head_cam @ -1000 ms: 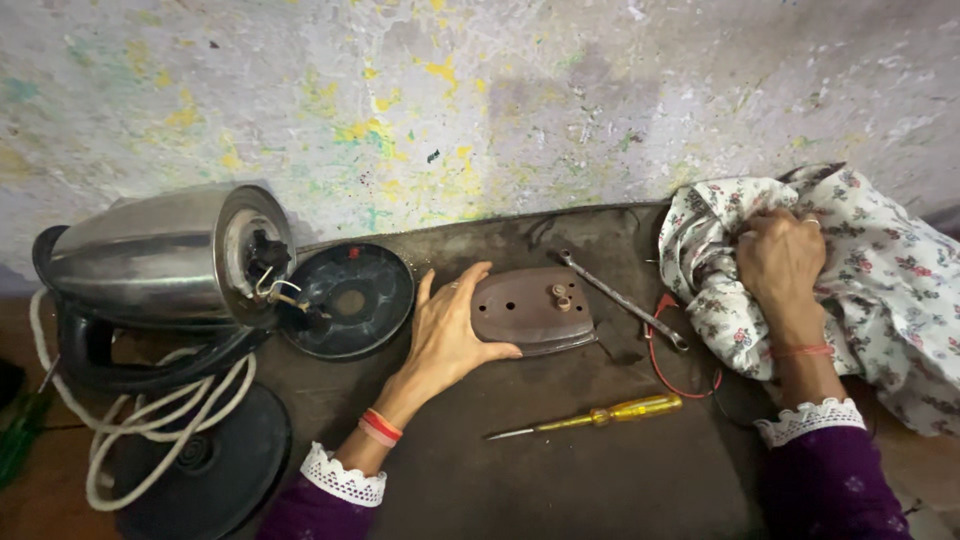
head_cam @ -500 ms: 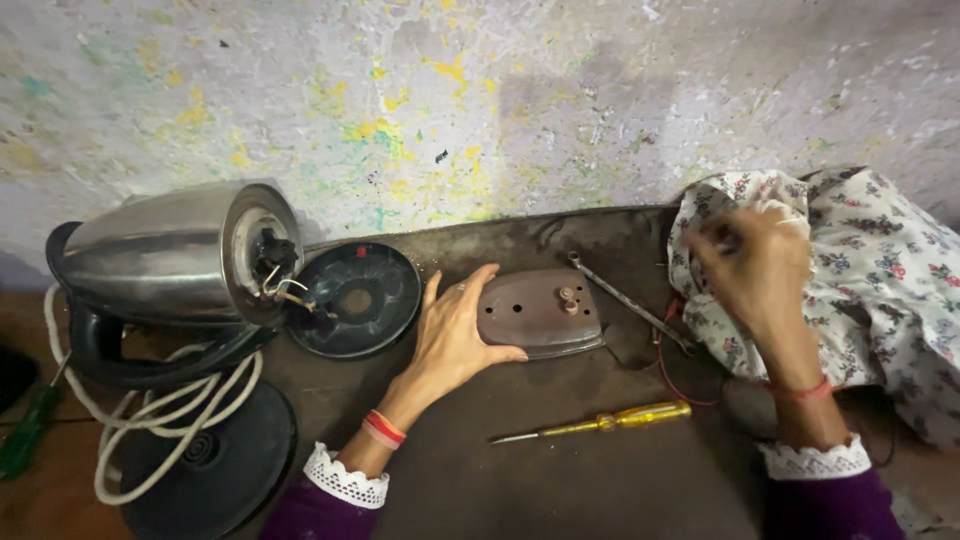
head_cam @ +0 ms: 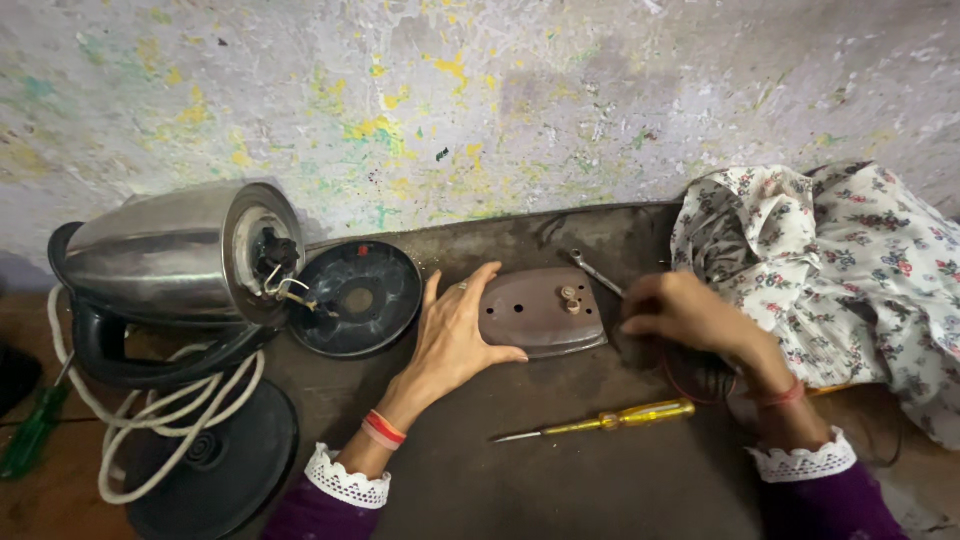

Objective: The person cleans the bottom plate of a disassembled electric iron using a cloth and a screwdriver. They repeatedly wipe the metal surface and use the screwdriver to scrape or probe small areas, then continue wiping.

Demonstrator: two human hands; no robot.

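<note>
Honestly, left hand (head_cam: 455, 335) lay flat, fingers spread, steadying brown metal plate (head_cam: 543, 312) mid-counter (head_cam: 560, 470). Right hand (head_cam: 685, 315) hovered at plate's right edge near spanner (head_cam: 597, 273), grip blurred, couldn't tell. Best bet: keep plate pinned, yellow screwdriver (head_cam: 600, 421) within reach.

The dark mat (head_cam: 560, 480) lies bare in front, between the two wrists, save for the yellow screwdriver (head_cam: 610, 420) lying across it. To the left, the steel kettle (head_cam: 170, 250) on its side, its loose black base plate (head_cam: 355, 298), the white cord (head_cam: 160, 420) and the round stand (head_cam: 215, 455) crowd the way. The floral cloth (head_cam: 840, 260) heaps up on the right. A narrow strip stays open behind the brown metal plate (head_cam: 540, 312), before the wall (head_cam: 480, 100).
</note>
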